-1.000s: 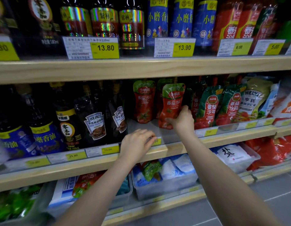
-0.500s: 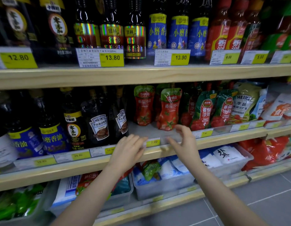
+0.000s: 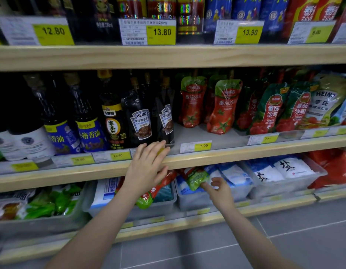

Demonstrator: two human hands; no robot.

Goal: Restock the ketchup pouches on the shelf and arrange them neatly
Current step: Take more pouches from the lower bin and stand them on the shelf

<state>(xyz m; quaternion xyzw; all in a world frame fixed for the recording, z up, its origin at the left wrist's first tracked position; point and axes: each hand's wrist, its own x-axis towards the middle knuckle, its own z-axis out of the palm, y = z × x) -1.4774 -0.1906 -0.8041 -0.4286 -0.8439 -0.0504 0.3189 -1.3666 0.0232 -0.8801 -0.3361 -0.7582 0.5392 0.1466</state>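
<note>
Two red ketchup pouches with green tops stand on the middle shelf: one further back and one nearer the front. More of them stand behind in the dark. Another pouch lies in a clear bin on the lower shelf, green end up. My right hand is down at that bin, its index finger touching the green end and the thumb apart from it. A further pouch lies across the neighbouring bin. My left hand rests with straight fingers on the middle shelf's front edge.
Dark sauce and sesame oil bottles and black Heinz pouches fill the shelf's left. Green-and-red tomato pouches and a Heinz dressing pouch stand at the right. White salt bags lie in the lower bins. Grey floor tiles lie below.
My right hand let go of the front standing pouch and dropped to the bin on the lower shelf. My left hand stayed on the shelf edge. The view moved closer.
</note>
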